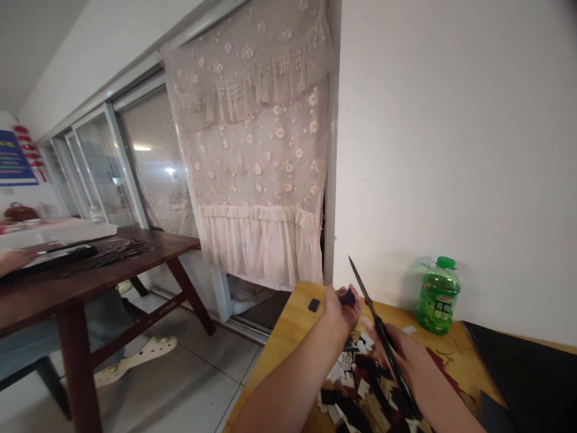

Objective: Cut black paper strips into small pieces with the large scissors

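My left hand [341, 311] pinches a small dark piece [347, 296] above the wooden table [293, 325]. In my right hand [406, 355] is a pair of black scissors [374, 319], its blades pointing up and to the left beside the piece. A heap of black, white and dark red cut scraps [360, 385] lies under both hands. One small dark square [314, 305] sits alone near the table's far left corner.
A green plastic bottle [437, 296] stands by the white wall at the back of the table. Black sheet material [527, 367] covers the right end. To the left stands a dark wooden table [90, 270], where another person's hand [13, 260] rests. A lace curtain [256, 156] hangs ahead.
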Demonstrator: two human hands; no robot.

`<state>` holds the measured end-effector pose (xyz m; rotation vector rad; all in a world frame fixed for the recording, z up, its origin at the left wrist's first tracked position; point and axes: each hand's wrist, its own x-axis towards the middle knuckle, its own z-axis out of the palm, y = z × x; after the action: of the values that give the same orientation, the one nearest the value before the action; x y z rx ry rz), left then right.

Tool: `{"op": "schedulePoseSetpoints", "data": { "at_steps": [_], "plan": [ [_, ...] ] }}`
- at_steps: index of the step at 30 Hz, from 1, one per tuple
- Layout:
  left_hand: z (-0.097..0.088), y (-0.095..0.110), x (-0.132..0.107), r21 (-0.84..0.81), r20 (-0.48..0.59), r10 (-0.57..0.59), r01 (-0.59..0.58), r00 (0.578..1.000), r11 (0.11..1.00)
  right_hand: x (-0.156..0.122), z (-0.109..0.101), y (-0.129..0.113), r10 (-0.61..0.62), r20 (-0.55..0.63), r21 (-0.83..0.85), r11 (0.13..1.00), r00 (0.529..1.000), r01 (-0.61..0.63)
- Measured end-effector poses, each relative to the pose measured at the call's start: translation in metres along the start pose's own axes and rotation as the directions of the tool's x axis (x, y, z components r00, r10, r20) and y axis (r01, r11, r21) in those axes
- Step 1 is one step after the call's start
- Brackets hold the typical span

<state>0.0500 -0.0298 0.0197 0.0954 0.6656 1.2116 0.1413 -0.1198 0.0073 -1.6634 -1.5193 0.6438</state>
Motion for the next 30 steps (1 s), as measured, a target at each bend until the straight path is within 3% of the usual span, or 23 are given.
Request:
{"op": "schedulePoseSetpoints", "data": {
  "at_steps": [4,7,9,12,14,17,21,25,30],
  "plan": [
    [0.002,-0.003,-0.009,0.004,0.024,0.033,-0.033,0.999,0.999,0.003,-0.006,-0.005,-0.015,-0.021,0.11,0.994,1.0,0.017],
    [0.006,-0.005,-0.018,0.148,0.129,0.095,-0.114,0.987,0.982,0.008,-0.008,-0.005,-0.059,-0.223,0.131,0.987,0.973,0.09],
    [0.009,-0.003,-0.025,0.323,0.267,0.182,-0.266,0.946,0.908,0.009,-0.008,-0.003,-0.102,-0.369,0.134,0.978,0.924,0.162],
    [0.012,0.005,-0.035,0.49,0.453,0.267,-0.488,0.851,0.723,0.007,-0.011,-0.001,-0.15,-0.476,0.187,0.945,0.867,0.267],
    [0.012,0.009,-0.037,0.55,0.51,0.266,-0.548,0.818,0.63,0.005,-0.012,-0.002,-0.145,-0.49,0.225,0.932,0.859,0.285],
    [0.008,0.009,-0.037,0.638,0.548,0.206,-0.564,0.811,0.524,0.007,-0.01,-0.002,-0.159,-0.443,0.222,0.934,0.882,0.279],
    [0.004,0.0,-0.038,0.667,0.545,0.208,-0.57,0.812,0.479,0.011,-0.002,0.004,-0.207,-0.382,0.24,0.919,0.901,0.313],
    [0.007,-0.005,-0.043,0.734,0.515,0.189,-0.544,0.836,0.408,0.011,0.0,0.007,-0.154,-0.398,0.293,0.913,0.904,0.285],
    [0.006,0.0,-0.04,0.76,0.502,0.103,-0.495,0.859,0.421,0.014,-0.006,0.011,-0.122,-0.36,0.331,0.91,0.925,0.249]
  ]
}}
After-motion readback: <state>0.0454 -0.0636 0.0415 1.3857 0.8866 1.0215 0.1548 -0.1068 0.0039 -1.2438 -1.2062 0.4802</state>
